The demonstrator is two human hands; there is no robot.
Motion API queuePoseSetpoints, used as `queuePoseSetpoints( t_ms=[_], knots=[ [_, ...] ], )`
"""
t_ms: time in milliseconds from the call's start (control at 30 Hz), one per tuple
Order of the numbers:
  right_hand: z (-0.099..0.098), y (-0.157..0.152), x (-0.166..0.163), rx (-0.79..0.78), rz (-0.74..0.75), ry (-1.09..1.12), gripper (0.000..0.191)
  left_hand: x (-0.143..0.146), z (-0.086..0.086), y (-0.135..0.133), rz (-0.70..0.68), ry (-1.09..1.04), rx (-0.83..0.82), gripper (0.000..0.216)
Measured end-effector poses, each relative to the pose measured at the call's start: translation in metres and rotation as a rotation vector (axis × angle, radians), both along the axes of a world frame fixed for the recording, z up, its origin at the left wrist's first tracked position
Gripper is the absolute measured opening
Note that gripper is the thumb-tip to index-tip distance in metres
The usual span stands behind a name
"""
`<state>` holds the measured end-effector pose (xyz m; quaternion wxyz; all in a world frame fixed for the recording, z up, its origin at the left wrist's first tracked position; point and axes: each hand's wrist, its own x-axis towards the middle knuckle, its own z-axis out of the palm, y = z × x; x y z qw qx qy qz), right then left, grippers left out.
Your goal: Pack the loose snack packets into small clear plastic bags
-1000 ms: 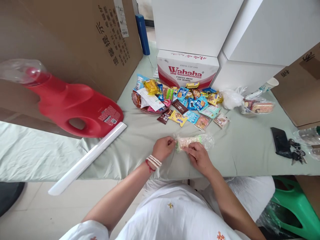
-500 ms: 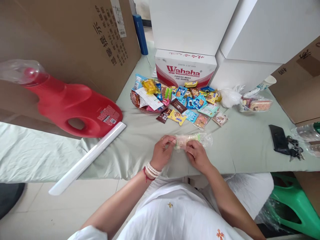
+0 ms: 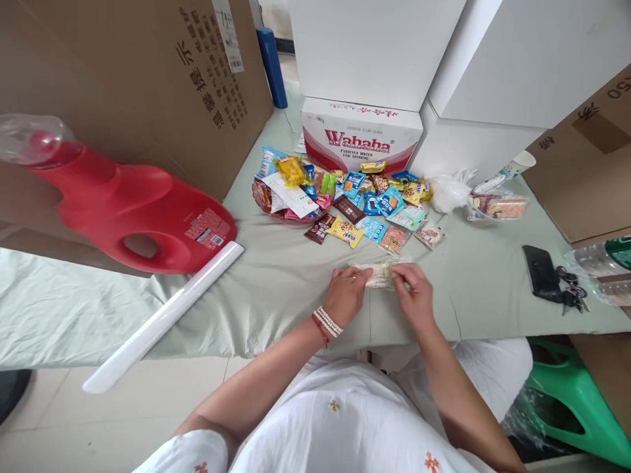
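A pale snack bar in a clear plastic wrapper [image 3: 378, 276] lies near the front edge of the cloth-covered table [image 3: 276, 282]. My left hand [image 3: 346, 293], with a bead bracelet on its wrist, pinches the wrapper's left end. My right hand [image 3: 414, 293] is closed over the wrapper's right end, hiding that part of it. Both hands press the packet down on the cloth.
A heap of small snack packets [image 3: 352, 200] lies beyond the hands, in front of a Wahaha carton [image 3: 362, 135]. A red jug [image 3: 133, 207] and a white tube [image 3: 162, 315] lie at left. A phone and keys [image 3: 549, 282] sit at right. Cardboard boxes [image 3: 148, 85] stand behind.
Both hands have shifted right with the wrapped bar. My right hand has moved from under the wrapper to cover its right end, and the loose plastic there is now flattened.
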<state>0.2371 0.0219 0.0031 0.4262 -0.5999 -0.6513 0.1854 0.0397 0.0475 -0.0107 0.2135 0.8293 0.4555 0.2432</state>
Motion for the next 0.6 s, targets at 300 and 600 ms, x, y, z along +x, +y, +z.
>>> queuePoseSetpoints(
  t_ms=[300, 600],
  knots=[
    [-0.012, 0.022, 0.031, -0.247, -0.345, -0.175, 0.04, 0.006, 0.0, -0.002, 0.025, 0.03, 0.076, 0.032],
    [0.027, 0.028, -0.05, -0.298, 0.03, -0.494, 0.027, 0.006, 0.003, 0.004, -0.029, 0.046, 0.047, 0.025]
  ],
)
